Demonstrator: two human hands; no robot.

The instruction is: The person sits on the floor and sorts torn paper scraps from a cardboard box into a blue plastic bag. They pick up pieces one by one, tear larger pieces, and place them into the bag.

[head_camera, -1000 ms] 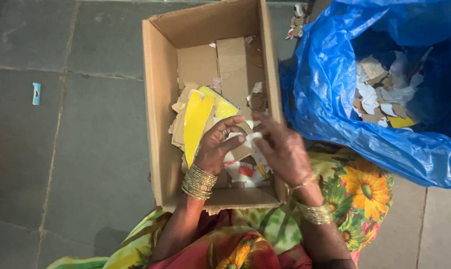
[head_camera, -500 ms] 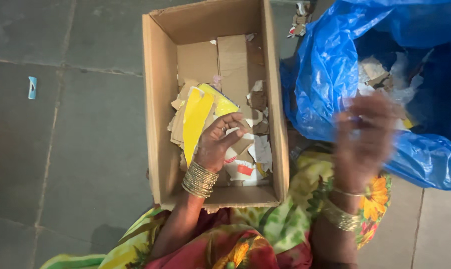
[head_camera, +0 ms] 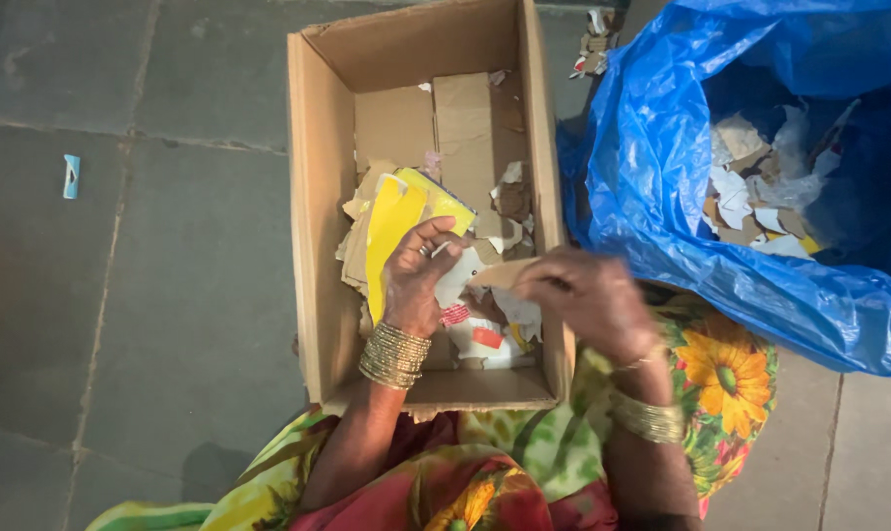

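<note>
Mid-sort, paper scraps: both hands over the cardboard box (head_camera: 313,216) on the floor. Left hand (head_camera: 413,280) fingers curled, grip closed on a white scrap (head_camera: 462,278) just beside the yellow card (head_camera: 391,231). Right hand (head_camera: 585,295) blurred; grip looks pinched on a brown cardboard piece (head_camera: 500,275) at the box's right wall, can't confirm. More torn scraps lie under the hands. Blue plastic bag (head_camera: 652,177) stands open to the right, touching the box, with scraps (head_camera: 750,197) inside. Next move likely needs a clean split of the two pieces.
</note>
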